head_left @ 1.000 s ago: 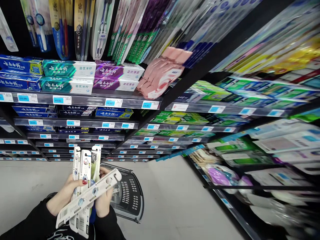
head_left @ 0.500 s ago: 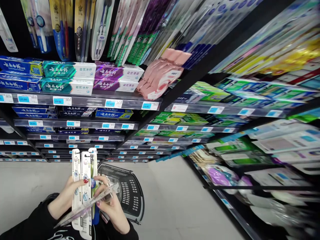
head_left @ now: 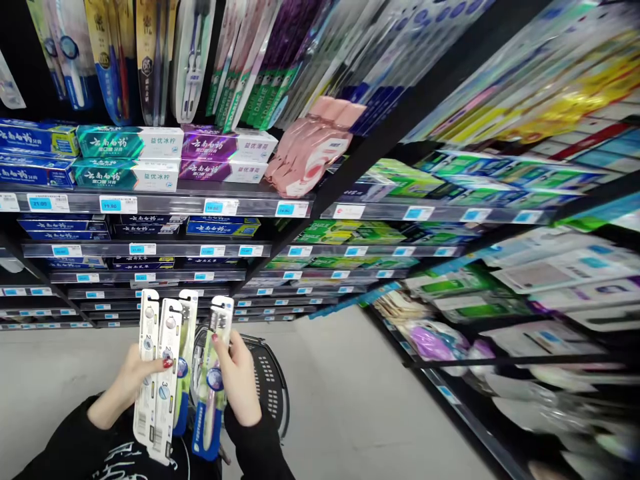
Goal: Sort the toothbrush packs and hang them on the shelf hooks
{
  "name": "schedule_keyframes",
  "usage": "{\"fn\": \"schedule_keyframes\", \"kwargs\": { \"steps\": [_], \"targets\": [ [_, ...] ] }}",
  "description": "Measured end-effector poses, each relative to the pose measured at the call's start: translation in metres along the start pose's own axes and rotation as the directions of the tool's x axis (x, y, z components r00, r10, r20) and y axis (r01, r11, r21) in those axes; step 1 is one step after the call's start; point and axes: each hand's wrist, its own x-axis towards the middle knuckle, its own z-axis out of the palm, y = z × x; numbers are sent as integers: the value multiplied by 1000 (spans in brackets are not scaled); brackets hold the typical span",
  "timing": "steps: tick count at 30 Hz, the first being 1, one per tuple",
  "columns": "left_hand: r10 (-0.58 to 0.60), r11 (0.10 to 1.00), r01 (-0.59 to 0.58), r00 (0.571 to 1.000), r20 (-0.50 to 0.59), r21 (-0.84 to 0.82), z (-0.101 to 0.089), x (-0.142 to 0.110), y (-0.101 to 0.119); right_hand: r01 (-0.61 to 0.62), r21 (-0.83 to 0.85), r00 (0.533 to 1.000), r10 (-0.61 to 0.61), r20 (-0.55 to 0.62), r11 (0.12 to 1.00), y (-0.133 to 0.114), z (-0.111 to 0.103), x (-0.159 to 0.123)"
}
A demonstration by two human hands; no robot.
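Observation:
My left hand [head_left: 134, 381] is closed on several packaged toothbrushes [head_left: 164, 400], fanned side by side. Two of them show white printed backs, and one behind shows a green and blue front. Its thumb, with a red nail, presses on the middle pack. A single packaged toothbrush [head_left: 209, 413], with a clear front and a blue lower end, is gripped upright by my right hand [head_left: 237, 373], thumb across its upper part. The single pack stands just right of the others, with a narrow gap between. Most fingers of both hands are hidden behind the packs.
A dark shopping basket [head_left: 267, 380] is on the floor behind my right hand. Ahead, shelves hold toothpaste boxes [head_left: 127, 143], pink pouches [head_left: 310, 150] and hanging toothbrushes [head_left: 157, 60]. More shelving with packaged goods [head_left: 465, 293] runs along the right. Pale floor [head_left: 360, 400] lies between.
My right hand has turned its toothbrush pack from slanting across the others to upright, front showing, and moved it to their right. The left hand still holds its packs. The view has shifted slightly.

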Motion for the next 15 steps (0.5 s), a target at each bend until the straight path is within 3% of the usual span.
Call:
{"fn": "schedule_keyframes", "kwargs": {
  "steps": [2,7,12,15],
  "targets": [
    [-6,1000,6,1000,28,-9,5,-2,3,2,79,998,-7,62,997,5,11,-1],
    [-14,1000,15,1000,9,-28,10,-3,3,-93,329,995,83,47,940,20,34,-9],
    [-62,995,61,998,-1,-84,8,-3,0,-287,521,958,247,146,804,25,40,-16],
    [-96,992,97,995,11,-75,6,-1,-3,-285,531,958,230,168,798,26,40,-16]
  ]
}}
